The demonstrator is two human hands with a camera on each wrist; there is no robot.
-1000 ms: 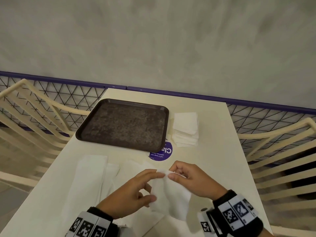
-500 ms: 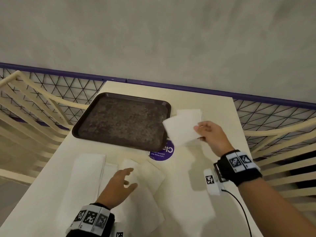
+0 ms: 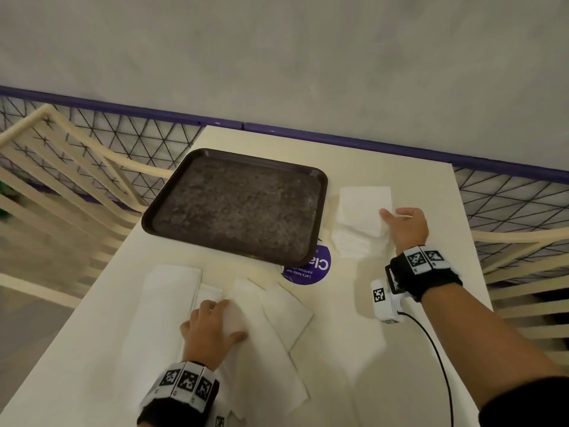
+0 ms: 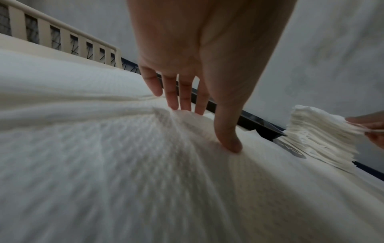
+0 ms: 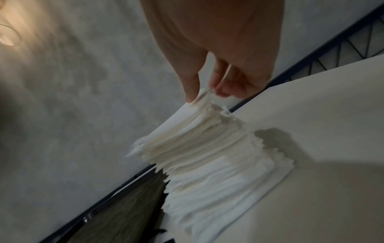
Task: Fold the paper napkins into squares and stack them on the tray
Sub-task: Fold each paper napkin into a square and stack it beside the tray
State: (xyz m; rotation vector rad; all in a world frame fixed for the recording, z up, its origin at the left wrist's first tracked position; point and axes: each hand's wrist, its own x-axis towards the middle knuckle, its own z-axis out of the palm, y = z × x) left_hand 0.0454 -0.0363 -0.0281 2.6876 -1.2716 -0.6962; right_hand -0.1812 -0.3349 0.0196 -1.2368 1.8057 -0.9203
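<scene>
The right hand point(image 3: 405, 224) pinches the top square onto the pile point(image 3: 361, 223), mid-right. The left hand point(image 3: 212, 329) lies flat on loose napkins point(image 3: 271, 312), lower left. The tray point(image 3: 320, 192) is bare; next, grab one to fold.

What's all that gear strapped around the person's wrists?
Both hands are bare. Each wrist wears a black band lined with white tiles printed with black square codes. A small white box bearing a similar code sits by the right wrist, trailing a thin black cable.

White folded napkins point(image 3: 363, 211) sit pinched in the right hand's point(image 3: 406, 226) grip. Left of that grip lies a dark brown speckled tray point(image 3: 172, 211), a purple round sticker point(image 3: 308, 268) with white lettering, all on a cream counter point(image 3: 400, 349).
</scene>
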